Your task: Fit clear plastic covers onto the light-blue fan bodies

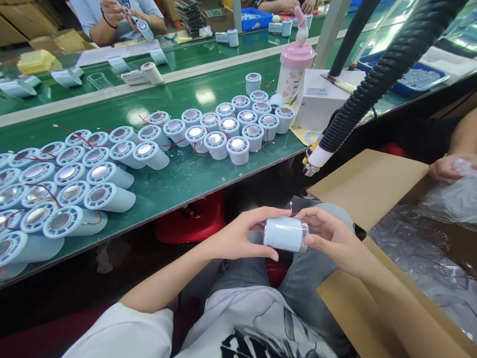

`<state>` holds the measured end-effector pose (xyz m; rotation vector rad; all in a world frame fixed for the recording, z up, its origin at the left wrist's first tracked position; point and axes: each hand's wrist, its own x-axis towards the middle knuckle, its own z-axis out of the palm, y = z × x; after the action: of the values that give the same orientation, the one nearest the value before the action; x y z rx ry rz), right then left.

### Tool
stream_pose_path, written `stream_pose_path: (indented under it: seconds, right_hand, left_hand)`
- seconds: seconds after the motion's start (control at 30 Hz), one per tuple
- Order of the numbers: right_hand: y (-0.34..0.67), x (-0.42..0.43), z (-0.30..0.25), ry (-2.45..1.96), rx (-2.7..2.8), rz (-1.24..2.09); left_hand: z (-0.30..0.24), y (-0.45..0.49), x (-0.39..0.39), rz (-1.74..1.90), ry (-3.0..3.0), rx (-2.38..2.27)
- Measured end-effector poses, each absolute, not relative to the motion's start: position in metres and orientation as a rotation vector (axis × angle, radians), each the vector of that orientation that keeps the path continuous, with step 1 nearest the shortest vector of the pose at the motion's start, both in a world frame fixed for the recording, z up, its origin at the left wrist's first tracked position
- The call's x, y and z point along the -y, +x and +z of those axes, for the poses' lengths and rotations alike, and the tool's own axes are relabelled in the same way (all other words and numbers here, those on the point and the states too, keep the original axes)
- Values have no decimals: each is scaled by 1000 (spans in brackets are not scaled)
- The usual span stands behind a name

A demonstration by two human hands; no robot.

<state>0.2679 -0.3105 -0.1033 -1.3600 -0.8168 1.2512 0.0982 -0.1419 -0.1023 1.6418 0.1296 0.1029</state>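
Above my lap, a light-blue cylindrical housing (283, 234) lies nearly level between my hands, with a clear plastic cover (304, 235) at its right end. My left hand (248, 233) grips the blue end, thumb below and fingers above. Around the clear end are the fingers and thumb of my right hand (328, 236). A short thin wire with a small connector (291, 206) sticks up behind the housing. Many similar blue housings (108, 196) with round silvery discs and red-black wires stand on the green bench (194, 184) ahead.
A black corrugated hose (380, 79) with a metal tip hangs at right. Beside me an open cardboard box (368, 186) holds clear plastic parts (417, 253); another person's hand (447, 167) holds clear plastic there. A pink cup (296, 62) and white box (316, 99) stand on the bench.
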Motion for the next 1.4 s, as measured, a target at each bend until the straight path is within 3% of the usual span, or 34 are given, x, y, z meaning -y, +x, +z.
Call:
stream_pose_path:
  seconds: [0.87, 1.1, 1.17, 1.33, 1.4]
  right_hand:
    - [254, 297, -113, -1187, 255, 1750]
    - [256, 300, -120, -1158, 201, 1913]
    - [257, 305, -121, -1212, 356, 1776]
    - [263, 320, -122, -1463, 1267, 742]
    - [264, 324, -120, -1508, 1470, 568]
  left_hand:
    - [-108, 99, 141, 210, 1649, 11]
    - [-100, 97, 146, 132, 1682, -142]
    - [-96, 95, 148, 89, 1677, -206]
    - [-93, 94, 150, -17, 1509, -311]
    - [-93, 95, 150, -55, 1449, -325]
